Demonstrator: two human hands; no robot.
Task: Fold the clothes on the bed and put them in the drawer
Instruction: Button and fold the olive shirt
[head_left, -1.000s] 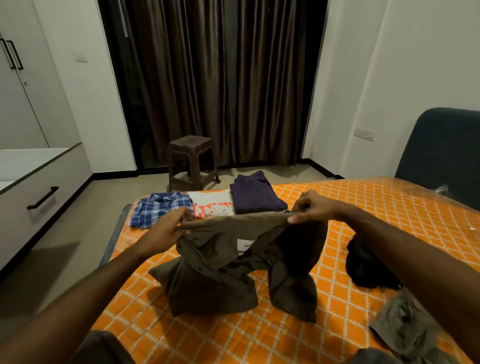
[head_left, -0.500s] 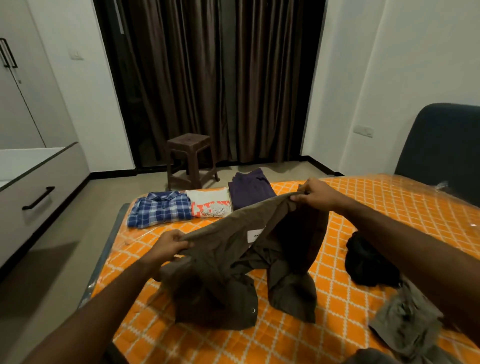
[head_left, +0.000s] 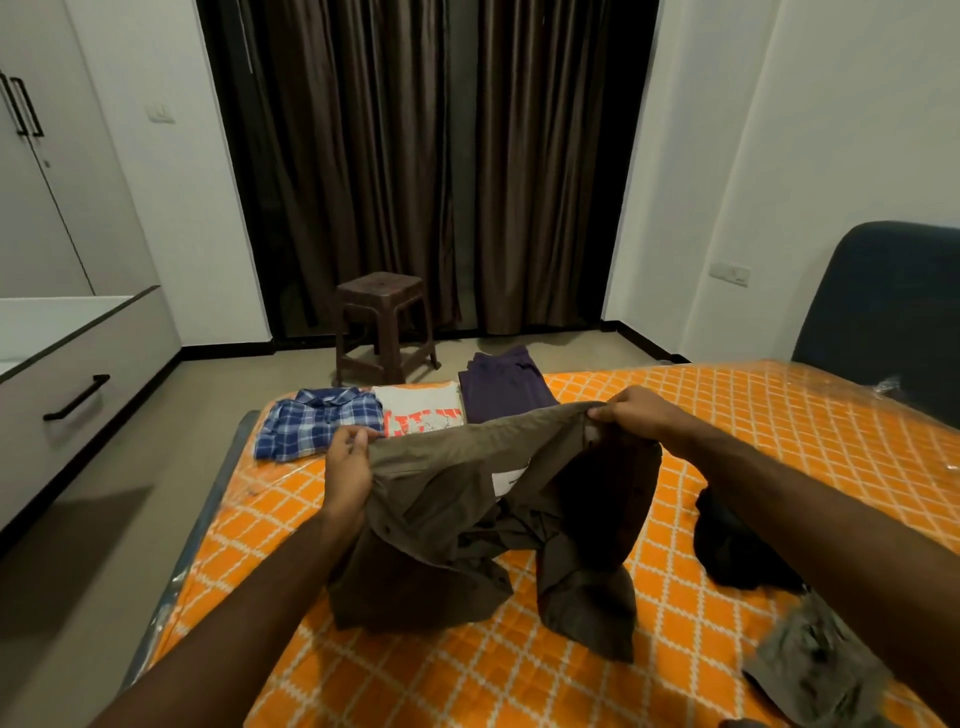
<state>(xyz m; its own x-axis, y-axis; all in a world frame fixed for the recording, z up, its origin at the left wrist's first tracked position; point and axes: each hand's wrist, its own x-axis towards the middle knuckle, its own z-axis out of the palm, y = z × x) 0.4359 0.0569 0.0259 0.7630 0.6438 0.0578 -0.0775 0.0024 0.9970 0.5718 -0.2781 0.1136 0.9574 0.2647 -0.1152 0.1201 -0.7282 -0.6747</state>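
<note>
An olive-brown garment with a white label hangs over the orange quilted bed, its lower parts resting on the cover. My left hand grips its upper left edge and my right hand pinches the upper right edge, so the top edge is stretched between them. Three folded pieces lie in a row at the bed's far end: a blue plaid shirt, a white shirt with orange print and a dark purple one. The open grey drawer is at the left.
A black garment and a grey-green one lie unfolded on the bed's right side. A brown plastic stool stands before dark curtains. A dark blue headboard is at the right. Floor runs between bed and drawer.
My left hand dropped with the garment's left edge, then rose again and moved outward. The top edge is now stretched wider and more level between both hands.
</note>
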